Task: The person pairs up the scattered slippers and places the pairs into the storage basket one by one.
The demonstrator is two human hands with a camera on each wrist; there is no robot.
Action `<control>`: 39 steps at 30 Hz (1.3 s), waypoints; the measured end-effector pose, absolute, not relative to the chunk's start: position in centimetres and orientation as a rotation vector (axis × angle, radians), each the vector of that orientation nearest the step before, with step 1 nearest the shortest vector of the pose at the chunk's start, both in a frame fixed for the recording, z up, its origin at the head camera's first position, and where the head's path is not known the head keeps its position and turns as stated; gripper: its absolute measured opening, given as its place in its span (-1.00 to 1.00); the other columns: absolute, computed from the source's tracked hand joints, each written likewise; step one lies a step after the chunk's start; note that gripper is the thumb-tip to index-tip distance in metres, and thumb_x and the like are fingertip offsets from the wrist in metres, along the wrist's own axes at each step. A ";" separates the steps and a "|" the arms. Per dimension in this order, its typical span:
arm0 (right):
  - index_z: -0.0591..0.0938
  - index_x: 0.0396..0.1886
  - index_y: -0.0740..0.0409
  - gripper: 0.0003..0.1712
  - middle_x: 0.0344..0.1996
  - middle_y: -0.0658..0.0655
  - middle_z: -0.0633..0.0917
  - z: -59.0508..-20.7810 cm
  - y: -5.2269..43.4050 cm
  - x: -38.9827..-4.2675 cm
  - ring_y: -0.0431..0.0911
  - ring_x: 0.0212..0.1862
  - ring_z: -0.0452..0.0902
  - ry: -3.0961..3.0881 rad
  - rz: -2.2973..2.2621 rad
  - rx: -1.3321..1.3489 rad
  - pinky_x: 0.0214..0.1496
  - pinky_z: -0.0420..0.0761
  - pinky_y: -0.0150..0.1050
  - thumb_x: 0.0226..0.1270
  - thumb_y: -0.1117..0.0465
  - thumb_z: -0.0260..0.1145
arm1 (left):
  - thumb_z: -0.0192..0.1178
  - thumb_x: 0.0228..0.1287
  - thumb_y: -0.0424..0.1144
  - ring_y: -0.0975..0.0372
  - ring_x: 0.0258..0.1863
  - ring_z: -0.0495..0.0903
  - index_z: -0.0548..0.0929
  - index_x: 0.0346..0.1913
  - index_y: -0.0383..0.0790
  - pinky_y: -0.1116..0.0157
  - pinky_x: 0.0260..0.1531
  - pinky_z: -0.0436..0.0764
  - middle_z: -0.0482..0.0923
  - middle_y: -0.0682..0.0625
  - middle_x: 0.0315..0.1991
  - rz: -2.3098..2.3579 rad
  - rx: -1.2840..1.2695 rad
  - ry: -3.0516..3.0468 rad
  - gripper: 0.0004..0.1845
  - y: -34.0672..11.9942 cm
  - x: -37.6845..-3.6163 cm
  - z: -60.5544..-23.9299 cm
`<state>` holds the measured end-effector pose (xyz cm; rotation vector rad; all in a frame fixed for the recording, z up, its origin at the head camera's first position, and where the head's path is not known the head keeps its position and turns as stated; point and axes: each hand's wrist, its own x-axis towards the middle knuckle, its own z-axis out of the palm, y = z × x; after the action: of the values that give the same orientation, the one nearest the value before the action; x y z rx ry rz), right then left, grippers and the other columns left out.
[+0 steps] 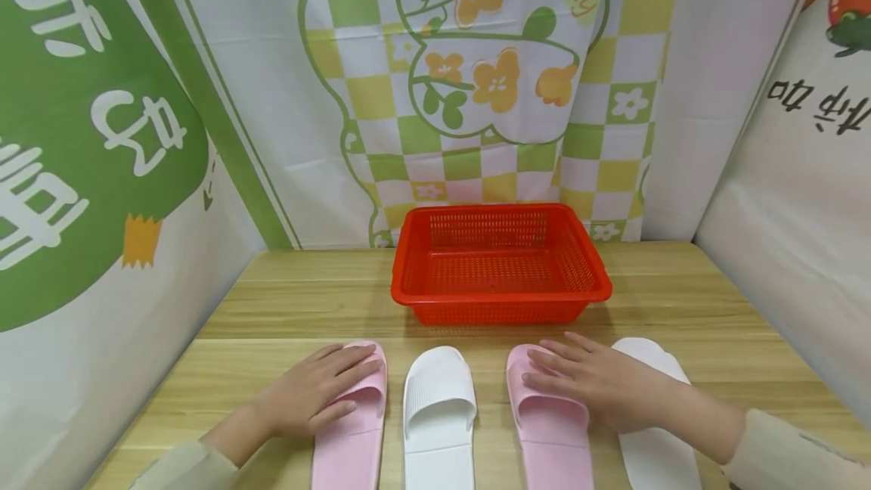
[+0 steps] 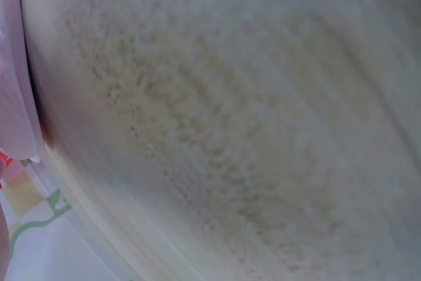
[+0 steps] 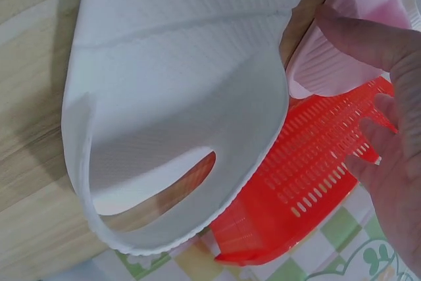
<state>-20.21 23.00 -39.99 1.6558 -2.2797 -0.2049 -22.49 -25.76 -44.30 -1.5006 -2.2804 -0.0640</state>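
Four slippers would be several; they stand in a row, pink and white by turns, toes toward the back. My left hand (image 1: 309, 392) rests its fingers over the strap of the leftmost pink slipper (image 1: 350, 448). Beside it lies a white slipper (image 1: 438, 399), untouched. On the strap of the other pink slipper (image 1: 554, 452) lie the spread fingers of my right hand (image 1: 602, 380). Under the right forearm is another white slipper (image 1: 658, 460), partly hidden; the right wrist view shows this white slipper (image 3: 171, 70) up close. A pink slipper edge (image 2: 14, 97) shows in the left wrist view.
Behind the slippers a red plastic basket (image 1: 500, 312) stands on the wooden table (image 1: 313, 301). Printed cloth walls (image 1: 327, 195) enclose the back and both sides.
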 end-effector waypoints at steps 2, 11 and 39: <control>0.35 0.43 0.02 0.12 0.34 0.23 0.42 -40.1 22.9 -20.3 0.20 0.29 0.37 -2.277 -0.210 1.661 0.24 0.34 0.20 -0.32 0.36 0.51 | -0.09 0.48 -0.01 0.03 0.31 0.34 0.38 0.38 -0.26 0.06 0.25 0.23 0.36 -0.19 0.34 -0.077 -1.484 -2.291 -0.44 -25.7 -22.5 -44.4; 0.33 0.45 0.00 0.19 0.32 0.23 0.43 -40.4 22.5 -20.6 0.19 0.29 0.36 -2.287 -0.217 1.676 0.25 0.34 0.19 -0.40 0.38 0.51 | -0.06 0.48 -0.06 0.04 0.31 0.35 0.37 0.41 -0.18 0.06 0.23 0.32 0.33 -0.14 0.37 -0.130 -1.417 -2.390 -0.47 -25.6 -22.5 -44.8; 0.27 0.47 -0.04 0.39 0.41 0.07 0.33 -40.9 21.1 -21.2 0.04 0.40 0.22 -2.250 -0.414 1.764 0.29 0.33 0.12 -0.63 0.21 0.64 | -0.34 0.58 -0.05 -0.03 0.24 0.43 0.47 0.30 -0.31 0.15 0.27 0.28 0.43 -0.17 0.28 -0.147 -1.503 -2.238 -0.45 -25.3 -23.0 -45.1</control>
<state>-21.16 21.14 -40.95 1.7638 -2.2504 -0.4142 -23.04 -25.34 -45.07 -1.5033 -2.2384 -0.1474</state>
